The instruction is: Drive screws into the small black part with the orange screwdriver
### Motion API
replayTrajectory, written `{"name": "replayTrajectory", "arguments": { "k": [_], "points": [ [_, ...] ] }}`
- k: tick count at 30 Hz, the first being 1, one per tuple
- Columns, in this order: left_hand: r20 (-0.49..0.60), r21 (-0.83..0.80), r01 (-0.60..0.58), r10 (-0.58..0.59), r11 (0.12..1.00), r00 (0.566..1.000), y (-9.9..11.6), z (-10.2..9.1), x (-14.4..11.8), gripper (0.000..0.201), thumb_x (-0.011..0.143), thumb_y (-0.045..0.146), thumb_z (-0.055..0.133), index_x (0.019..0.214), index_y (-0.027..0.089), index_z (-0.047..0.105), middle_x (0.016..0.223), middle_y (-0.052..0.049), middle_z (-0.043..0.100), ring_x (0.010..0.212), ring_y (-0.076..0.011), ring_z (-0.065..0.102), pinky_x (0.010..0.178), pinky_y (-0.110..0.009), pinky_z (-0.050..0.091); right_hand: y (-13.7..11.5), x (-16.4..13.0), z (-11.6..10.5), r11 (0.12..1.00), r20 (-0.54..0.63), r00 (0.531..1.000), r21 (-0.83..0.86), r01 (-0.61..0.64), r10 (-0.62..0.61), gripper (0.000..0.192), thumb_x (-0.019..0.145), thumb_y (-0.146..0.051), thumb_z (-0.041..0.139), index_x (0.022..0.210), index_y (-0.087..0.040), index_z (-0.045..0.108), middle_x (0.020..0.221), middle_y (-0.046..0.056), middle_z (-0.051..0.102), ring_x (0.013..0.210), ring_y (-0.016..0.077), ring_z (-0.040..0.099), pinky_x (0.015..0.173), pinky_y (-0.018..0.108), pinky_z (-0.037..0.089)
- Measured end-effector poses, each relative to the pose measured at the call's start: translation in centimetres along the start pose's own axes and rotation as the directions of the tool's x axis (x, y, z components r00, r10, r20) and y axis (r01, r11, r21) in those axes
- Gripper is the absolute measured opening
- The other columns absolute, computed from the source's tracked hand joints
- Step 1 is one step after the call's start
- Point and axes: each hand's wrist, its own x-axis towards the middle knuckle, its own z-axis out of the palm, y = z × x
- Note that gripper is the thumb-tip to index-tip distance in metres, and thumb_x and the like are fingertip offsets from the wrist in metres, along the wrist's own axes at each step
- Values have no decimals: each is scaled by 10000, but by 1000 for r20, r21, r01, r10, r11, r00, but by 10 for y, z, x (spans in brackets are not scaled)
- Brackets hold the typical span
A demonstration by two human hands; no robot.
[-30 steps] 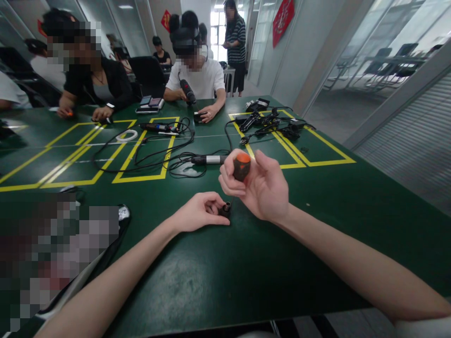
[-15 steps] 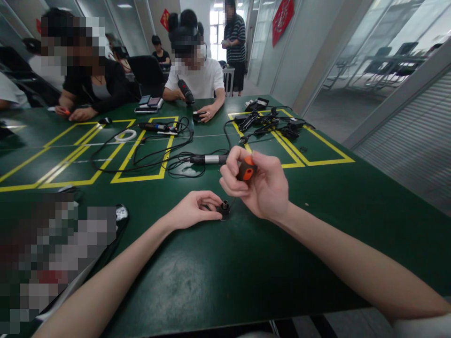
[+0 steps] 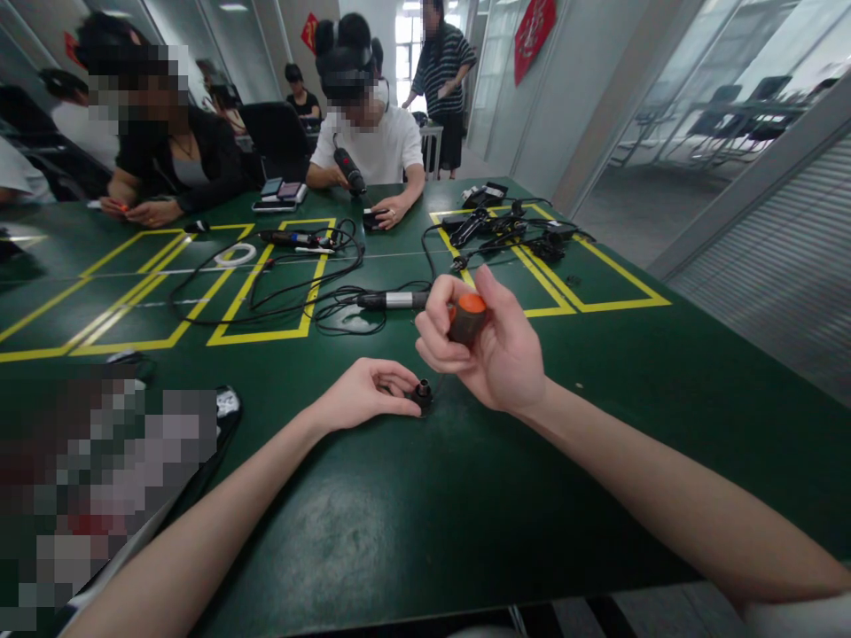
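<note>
My left hand [image 3: 369, 394] rests on the green table [image 3: 425, 532] with thumb and fingers closed around a small black part [image 3: 421, 399]. A short round metal piece sticks up from that part's top. Above and to the right, my right hand [image 3: 495, 346] is wrapped around the dark grey and orange handle [image 3: 468, 317] of a screwdriver. Its thin shaft slants down toward the black part and is barely visible; whether the tip touches the part I cannot tell.
Beyond my hands lies a black and silver electric screwdriver [image 3: 392, 301] with coiled cable. Another dark pen-shaped tool [image 3: 292, 238] and a white ring [image 3: 236, 255] lie farther left. Black cables [image 3: 511, 226] heap at the back right. A person [image 3: 372, 133] opposite holds a power driver [image 3: 349, 170].
The screwdriver handle has turned in my right hand, so its orange marking shows differently. My left hand and the black part stay nearly in place. The standing person in the background has shifted.
</note>
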Motion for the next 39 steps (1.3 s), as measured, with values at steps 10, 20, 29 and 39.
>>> {"name": "replayTrajectory", "arguments": {
  "k": [10,20,29,39],
  "points": [
    [122,-160,50,-30,986,992,3,-8,-4,617,651,237,952,1188,130,668,935,-73,820,702,-115,731,700,-224,555,-3,1,-1,998,-2,1000,-55,31,-31,509,1019,-616,569,716,-243,401,531,-80,356,434,85,259,391,210,214],
    [-118,216,-177,206,960,971,-2,18,-14,335,743,309,850,987,128,708,660,22,700,590,-107,648,653,-233,540,-2,0,0,991,6,993,-59,120,-120,365,997,-524,623,845,-240,452,557,-106,393,446,73,215,415,179,190],
    [-69,341,-175,210,924,975,5,19,-13,382,775,285,745,1104,93,753,575,93,503,529,-68,469,607,-215,433,-6,0,2,997,60,996,-57,61,-58,451,1034,-547,575,741,-231,441,545,-83,359,449,80,265,407,205,215],
    [13,408,-307,331,860,944,2,18,-9,418,734,329,862,1091,140,753,784,32,607,623,-85,476,576,-209,394,-7,0,-2,988,89,990,-95,118,-110,299,1024,-423,588,843,-233,445,622,-72,497,448,74,330,421,195,269]
  ]
}}
